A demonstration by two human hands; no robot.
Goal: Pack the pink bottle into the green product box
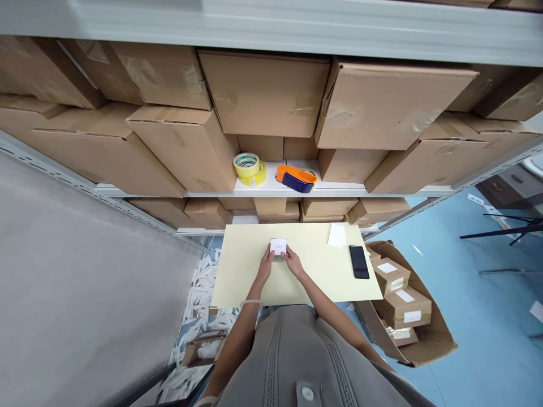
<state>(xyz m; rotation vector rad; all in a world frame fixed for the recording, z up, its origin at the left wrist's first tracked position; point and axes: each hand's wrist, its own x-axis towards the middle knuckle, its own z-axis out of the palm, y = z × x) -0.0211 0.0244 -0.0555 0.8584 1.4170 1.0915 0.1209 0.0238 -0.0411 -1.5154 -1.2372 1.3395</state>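
Observation:
A small white box with faint print on top and a green strip along its near edge is between my two hands, over the pale yellow board. My left hand grips its left side, thumb at the near corner. On the opposite side, my right hand holds the box with the thumb at its near right corner. The fingers beneath or behind the box are mostly hidden. Farther right on the board lie a white paper slip and a black phone.
Behind the board, a shelf holds cardboard boxes, yellow tape rolls and an orange and blue tape dispenser. An open carton with several labelled parcels stands at right. White paper strips litter the floor at left, beside a grey wall.

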